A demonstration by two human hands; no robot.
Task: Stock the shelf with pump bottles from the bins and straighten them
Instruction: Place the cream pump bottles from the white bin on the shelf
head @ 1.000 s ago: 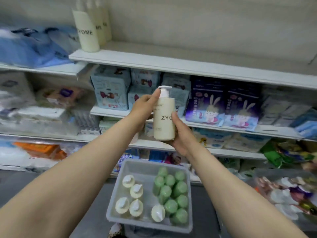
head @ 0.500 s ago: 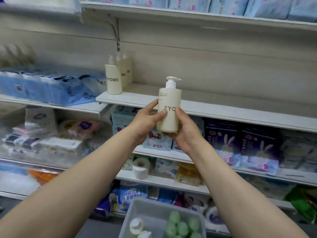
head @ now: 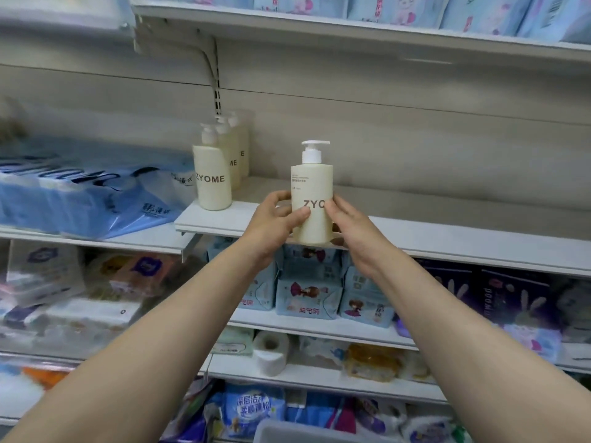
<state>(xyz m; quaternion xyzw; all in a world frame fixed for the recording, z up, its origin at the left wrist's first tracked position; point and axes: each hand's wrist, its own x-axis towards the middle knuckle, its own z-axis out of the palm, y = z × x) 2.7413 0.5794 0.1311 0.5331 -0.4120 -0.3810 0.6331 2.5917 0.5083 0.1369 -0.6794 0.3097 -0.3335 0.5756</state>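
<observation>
Four cream pump bottles are in view: three in a row [head: 212, 174] at the left end of the white shelf [head: 447, 238], front to back, and one held bottle [head: 311, 199] at its front edge. Two hands. One loose toilet roll [head: 270, 351] lower down.

a cream pump bottle [head: 311, 203] is gripped upright by left hand [head: 271, 223] and right hand [head: 355, 228] at the shelf [head: 447, 238] edge.

White shop shelving [head: 447, 241] against a pale panelled back wall [head: 415, 139]
</observation>
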